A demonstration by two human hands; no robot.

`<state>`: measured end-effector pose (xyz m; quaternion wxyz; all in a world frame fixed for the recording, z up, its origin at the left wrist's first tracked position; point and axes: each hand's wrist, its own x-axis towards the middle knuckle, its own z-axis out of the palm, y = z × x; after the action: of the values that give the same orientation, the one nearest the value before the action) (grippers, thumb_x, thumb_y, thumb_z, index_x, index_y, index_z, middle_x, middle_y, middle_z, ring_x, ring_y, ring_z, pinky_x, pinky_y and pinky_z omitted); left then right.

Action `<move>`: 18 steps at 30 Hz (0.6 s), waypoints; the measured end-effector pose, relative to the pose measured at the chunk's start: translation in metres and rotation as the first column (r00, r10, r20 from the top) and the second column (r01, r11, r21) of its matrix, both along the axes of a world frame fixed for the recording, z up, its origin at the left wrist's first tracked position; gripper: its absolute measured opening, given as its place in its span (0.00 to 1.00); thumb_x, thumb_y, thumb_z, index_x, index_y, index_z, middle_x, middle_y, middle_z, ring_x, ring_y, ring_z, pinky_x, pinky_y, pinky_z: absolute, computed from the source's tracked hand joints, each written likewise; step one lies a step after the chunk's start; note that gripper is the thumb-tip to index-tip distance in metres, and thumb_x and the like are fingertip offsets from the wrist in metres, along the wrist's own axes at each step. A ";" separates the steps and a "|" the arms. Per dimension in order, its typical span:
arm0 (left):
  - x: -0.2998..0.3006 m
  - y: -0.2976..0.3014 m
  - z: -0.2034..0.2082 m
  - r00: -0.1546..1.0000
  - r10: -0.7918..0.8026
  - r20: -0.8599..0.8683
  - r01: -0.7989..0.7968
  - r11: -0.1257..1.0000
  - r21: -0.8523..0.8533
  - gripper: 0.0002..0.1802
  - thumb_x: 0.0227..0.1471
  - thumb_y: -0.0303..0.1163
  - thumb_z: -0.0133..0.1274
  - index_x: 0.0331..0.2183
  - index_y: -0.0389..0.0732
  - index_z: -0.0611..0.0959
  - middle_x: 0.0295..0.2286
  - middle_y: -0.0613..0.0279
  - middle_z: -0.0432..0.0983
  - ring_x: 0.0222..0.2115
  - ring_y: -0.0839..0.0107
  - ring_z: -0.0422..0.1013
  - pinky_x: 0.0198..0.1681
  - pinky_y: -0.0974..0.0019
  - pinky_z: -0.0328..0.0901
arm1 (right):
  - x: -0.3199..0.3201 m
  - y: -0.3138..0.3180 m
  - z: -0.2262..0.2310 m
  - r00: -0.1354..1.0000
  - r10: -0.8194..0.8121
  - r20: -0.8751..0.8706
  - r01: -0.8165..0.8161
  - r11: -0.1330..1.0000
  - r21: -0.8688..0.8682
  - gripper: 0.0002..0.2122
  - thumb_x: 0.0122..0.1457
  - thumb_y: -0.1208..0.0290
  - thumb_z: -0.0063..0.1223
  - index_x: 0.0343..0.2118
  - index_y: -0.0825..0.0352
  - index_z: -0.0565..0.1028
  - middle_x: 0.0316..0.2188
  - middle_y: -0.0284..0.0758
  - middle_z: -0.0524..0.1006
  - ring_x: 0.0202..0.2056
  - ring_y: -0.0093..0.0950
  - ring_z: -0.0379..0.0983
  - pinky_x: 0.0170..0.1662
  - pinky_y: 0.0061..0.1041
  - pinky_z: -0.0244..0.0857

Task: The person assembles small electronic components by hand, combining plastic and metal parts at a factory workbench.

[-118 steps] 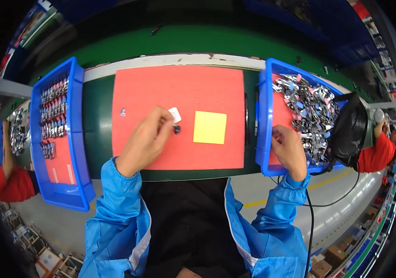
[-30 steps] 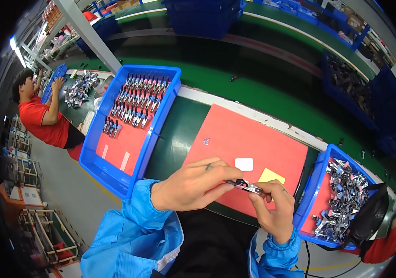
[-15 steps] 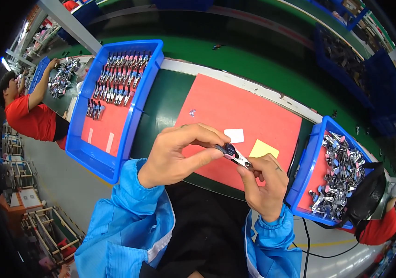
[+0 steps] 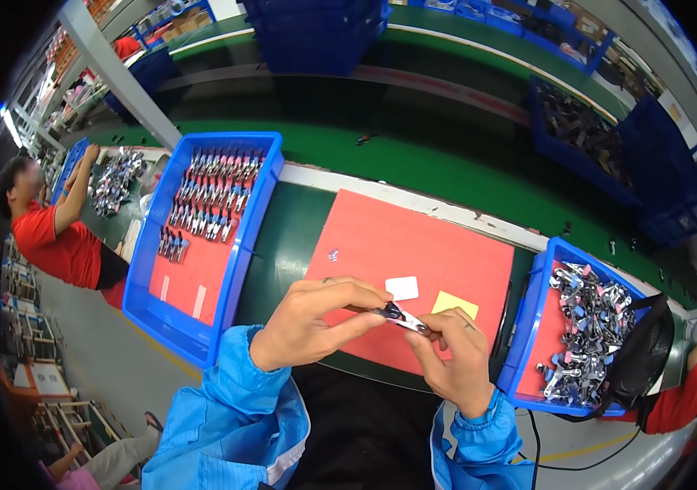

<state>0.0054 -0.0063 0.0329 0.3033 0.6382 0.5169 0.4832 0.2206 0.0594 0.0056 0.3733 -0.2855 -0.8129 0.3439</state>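
Observation:
My left hand [image 4: 314,320] and my right hand [image 4: 459,358] meet over the front of a red mat [image 4: 414,237], gripping one small silver-and-black metal clip [image 4: 401,317] between them. The left thumb and fingers pinch its black end. At the other, narrower tip, the right thumb and fingers are closed. Part of the clip is hidden by my fingertips. Just beyond it on the mat lie a white card [image 4: 401,288] and a yellow paper note [image 4: 455,305]. A tiny clear bit [image 4: 333,255] rests farther left on the mat.
To the left, a blue tray [image 4: 237,286] holds clips in rows. A second blue tray [image 4: 514,367] at right is heaped with loose clips, beside a black bag [image 4: 641,347]. A person in red [image 4: 59,237] works at far left. Dark bins [image 4: 316,37] stand beyond.
The view has tilted up, so the trays and mat sit lower and more of the far side shows. Both hands keep hold of the clip.

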 end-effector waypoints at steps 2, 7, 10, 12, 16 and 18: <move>0.004 -0.001 -0.001 0.999 0.043 0.006 -0.043 0.999 -0.016 0.09 0.47 0.17 0.64 0.34 0.31 0.85 0.36 0.49 0.84 0.38 0.59 0.82 0.42 0.64 0.76 | -0.002 0.002 0.003 1.000 0.014 -0.004 -0.014 1.000 -0.005 0.13 0.51 0.78 0.68 0.39 0.71 0.77 0.25 0.38 0.77 0.24 0.27 0.72 0.26 0.23 0.64; 0.017 0.003 -0.005 0.999 -0.049 0.003 0.049 0.999 0.011 0.09 0.48 0.18 0.64 0.34 0.31 0.85 0.35 0.49 0.83 0.37 0.59 0.81 0.40 0.64 0.75 | 0.000 0.001 -0.003 0.999 0.048 -0.022 -0.049 0.998 -0.044 0.16 0.50 0.76 0.70 0.41 0.71 0.77 0.26 0.39 0.78 0.26 0.28 0.76 0.28 0.23 0.67; 0.015 0.006 -0.003 0.993 -0.110 -0.037 0.109 0.994 -0.024 0.08 0.48 0.19 0.64 0.35 0.31 0.85 0.34 0.51 0.82 0.37 0.58 0.80 0.39 0.62 0.73 | 0.005 0.005 -0.001 0.990 0.119 0.076 -0.116 0.992 -0.044 0.14 0.52 0.74 0.68 0.39 0.71 0.77 0.26 0.39 0.78 0.28 0.35 0.79 0.29 0.30 0.71; 0.015 0.004 -0.003 0.993 -0.113 -0.026 0.112 0.993 -0.039 0.08 0.49 0.19 0.64 0.35 0.32 0.85 0.35 0.51 0.81 0.37 0.58 0.79 0.39 0.62 0.73 | 0.005 0.005 -0.003 0.989 0.129 0.065 -0.127 0.991 -0.040 0.14 0.52 0.75 0.68 0.39 0.72 0.77 0.26 0.39 0.78 0.27 0.33 0.78 0.29 0.28 0.70; 0.015 -0.001 -0.005 0.991 -0.131 0.003 0.131 0.990 -0.059 0.09 0.51 0.21 0.62 0.37 0.32 0.84 0.35 0.51 0.80 0.37 0.57 0.78 0.40 0.61 0.72 | 0.005 0.001 -0.007 0.989 0.144 0.041 -0.142 0.989 -0.044 0.12 0.52 0.78 0.67 0.38 0.73 0.77 0.26 0.39 0.78 0.25 0.28 0.76 0.27 0.23 0.67; 0.011 -0.003 -0.009 0.989 -0.149 0.010 0.150 0.988 -0.041 0.10 0.52 0.22 0.61 0.39 0.32 0.83 0.35 0.51 0.80 0.36 0.56 0.78 0.40 0.60 0.71 | 0.000 -0.001 -0.007 0.989 0.144 0.038 -0.141 0.988 -0.069 0.11 0.52 0.79 0.65 0.37 0.73 0.77 0.24 0.38 0.77 0.25 0.27 0.74 0.28 0.23 0.65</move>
<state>0.0161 -0.0098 0.0244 0.3537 0.6671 0.4766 0.4502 0.2204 0.0583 -0.0019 0.3205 -0.2462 -0.8273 0.3901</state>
